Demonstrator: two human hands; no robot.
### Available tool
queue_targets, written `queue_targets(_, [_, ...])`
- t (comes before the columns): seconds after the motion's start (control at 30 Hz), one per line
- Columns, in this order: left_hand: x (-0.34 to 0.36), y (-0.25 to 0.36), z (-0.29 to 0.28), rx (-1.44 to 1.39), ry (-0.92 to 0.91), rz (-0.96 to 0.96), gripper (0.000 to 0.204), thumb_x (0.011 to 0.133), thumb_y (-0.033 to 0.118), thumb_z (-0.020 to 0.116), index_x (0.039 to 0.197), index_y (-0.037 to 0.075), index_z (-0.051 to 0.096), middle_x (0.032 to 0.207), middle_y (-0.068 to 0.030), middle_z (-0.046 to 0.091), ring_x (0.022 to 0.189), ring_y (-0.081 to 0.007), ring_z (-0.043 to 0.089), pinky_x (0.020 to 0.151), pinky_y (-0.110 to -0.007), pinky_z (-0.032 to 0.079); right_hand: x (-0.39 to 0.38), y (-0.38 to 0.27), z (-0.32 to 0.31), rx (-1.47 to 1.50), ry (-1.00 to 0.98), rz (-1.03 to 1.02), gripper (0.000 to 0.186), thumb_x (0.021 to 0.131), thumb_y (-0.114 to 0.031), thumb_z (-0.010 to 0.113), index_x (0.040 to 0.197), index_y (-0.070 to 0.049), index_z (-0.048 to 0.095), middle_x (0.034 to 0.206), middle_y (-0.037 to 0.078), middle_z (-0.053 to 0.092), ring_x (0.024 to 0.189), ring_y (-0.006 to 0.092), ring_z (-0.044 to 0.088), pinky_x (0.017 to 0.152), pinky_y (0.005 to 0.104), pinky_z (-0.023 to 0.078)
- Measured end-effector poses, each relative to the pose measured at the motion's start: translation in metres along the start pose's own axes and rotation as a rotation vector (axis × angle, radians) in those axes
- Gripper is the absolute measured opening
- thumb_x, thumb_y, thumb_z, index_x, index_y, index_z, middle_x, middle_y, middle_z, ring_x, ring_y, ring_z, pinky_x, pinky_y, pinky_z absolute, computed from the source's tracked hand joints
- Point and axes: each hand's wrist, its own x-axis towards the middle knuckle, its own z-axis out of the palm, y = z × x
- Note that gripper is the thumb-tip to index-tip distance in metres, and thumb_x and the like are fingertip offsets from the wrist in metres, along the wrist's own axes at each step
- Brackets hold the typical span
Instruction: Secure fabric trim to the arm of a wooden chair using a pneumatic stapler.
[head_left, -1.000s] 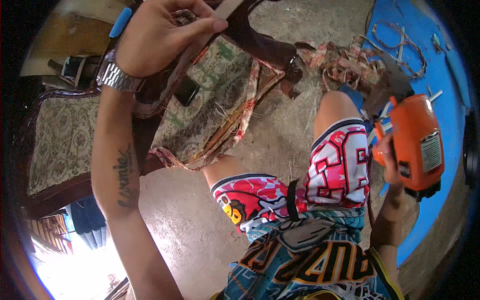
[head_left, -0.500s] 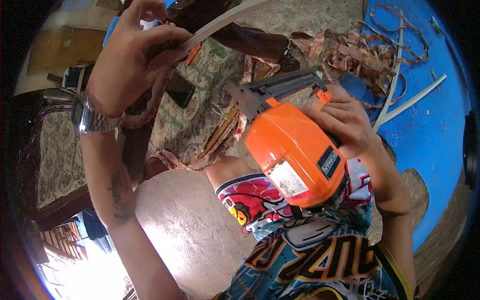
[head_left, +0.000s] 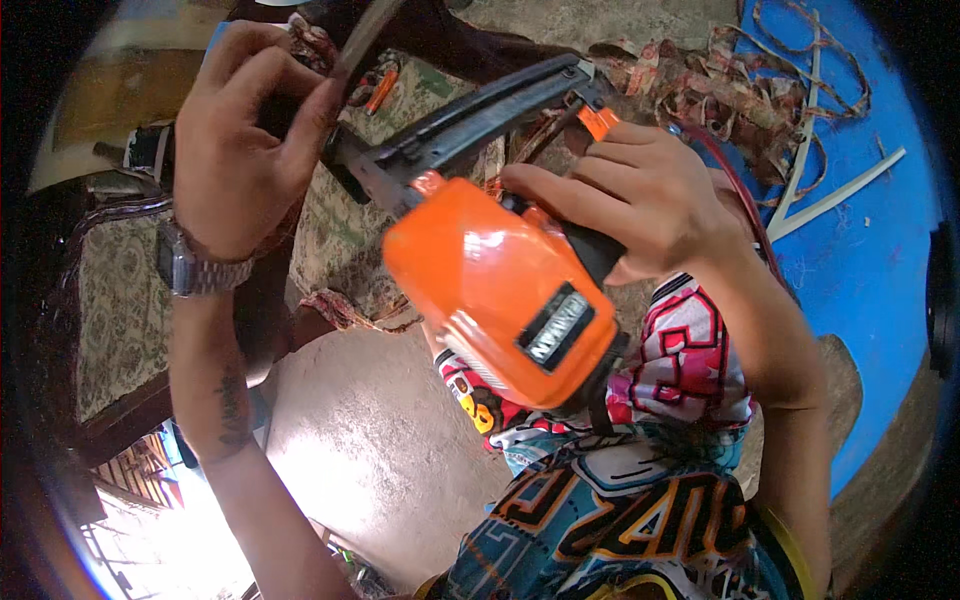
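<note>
My right hand [head_left: 650, 190] grips an orange and black nail gun [head_left: 500, 300] by its handle. The gun's dark magazine slants up to the right, and its nose end lies just below my left hand [head_left: 240, 140]. Between the thumb and bent fingers of that left hand is a narrow pale strip [head_left: 368, 35], running up past the top edge. A crumpled patterned fabric piece [head_left: 312, 45] shows at the same fingertips. Below lies a floral upholstered seat [head_left: 335, 250], partly hidden by the gun. A small orange-handled tool [head_left: 381, 92] rests on it.
Crumpled patterned fabric strips [head_left: 700, 90] are heaped at the upper right. Beside them, a blue sheet [head_left: 850, 250] carries pale strips [head_left: 845, 190] and loose cord. A dark-framed floral cushion [head_left: 120, 310] stands at the left. My patterned shorts [head_left: 690, 360] show below the gun.
The nail gun and my right hand have moved left, bringing its nose close to my left hand. My left hand has turned, and the pale strip now stands steeper.
</note>
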Motion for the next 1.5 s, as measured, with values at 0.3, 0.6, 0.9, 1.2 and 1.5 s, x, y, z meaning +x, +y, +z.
queue_targets(0.3, [-0.004, -0.019, -0.005, -0.237, 0.031, -0.119, 0.012, 0.074, 0.004, 0.069, 0.082, -0.003, 0.063, 0.091, -0.0053, 0.054, 0.085, -0.0121, 0.055, 0.074, -0.025, 0.043, -0.001, -0.002, 0.023, -0.036, 0.08, 0.025, 0.079, 0.048, -0.031, 0.075, 0.121, -0.019, 0.048, 0.078, -0.002, 0.058, 0.069, 0.0186, 0.058, 0.063, 0.0312, 0.044])
queue_targets(0.6, [-0.008, -0.008, -0.009, -0.224, -0.007, -0.171, 0.012, 0.075, 0.006, 0.068, 0.086, 0.001, 0.066, 0.092, -0.0051, 0.055, 0.085, -0.0135, 0.055, 0.076, -0.025, 0.043, 0.007, -0.002, 0.024, -0.039, 0.2, -0.073, 0.056, 0.059, -0.019, 0.069, 0.111, -0.002, 0.059, 0.062, 0.001, 0.053, 0.052, 0.0162, 0.052, 0.048, 0.0284, 0.037])
queue_targets(0.9, [-0.003, -0.02, -0.011, -0.311, -0.061, -0.238, 0.029, 0.072, 0.013, 0.072, 0.091, 0.004, 0.053, 0.09, -0.0018, 0.056, 0.081, -0.0112, 0.055, 0.072, -0.025, 0.045, 0.017, -0.004, 0.014, -0.031, 0.224, 0.045, 0.058, 0.059, -0.02, 0.069, 0.113, -0.001, 0.058, 0.063, 0.004, 0.056, 0.052, 0.0191, 0.052, 0.049, 0.0293, 0.04])
queue_targets(1.2, [-0.002, -0.032, -0.011, -0.377, -0.118, -0.299, 0.033, 0.074, 0.005, 0.071, 0.098, 0.007, 0.047, 0.087, -0.0005, 0.055, 0.081, -0.0084, 0.053, 0.072, -0.022, 0.044, 0.021, -0.029, 0.008, 0.157, 0.168, 0.262, 0.075, 0.051, -0.024, 0.074, 0.121, -0.016, 0.048, 0.075, 0.006, 0.059, 0.065, 0.0256, 0.06, 0.06, 0.0354, 0.047])
queue_targets(1.5, [-0.002, -0.029, -0.009, -0.355, -0.11, -0.32, 0.035, 0.071, 0.004, 0.071, 0.096, 0.006, 0.047, 0.088, -0.0008, 0.055, 0.086, -0.0089, 0.052, 0.078, -0.025, 0.043, 0.028, -0.046, 0.004, 0.332, 0.191, 0.392, 0.065, 0.054, -0.017, 0.072, 0.116, -0.015, 0.051, 0.073, 0.009, 0.061, 0.064, 0.0293, 0.06, 0.058, 0.0373, 0.047])
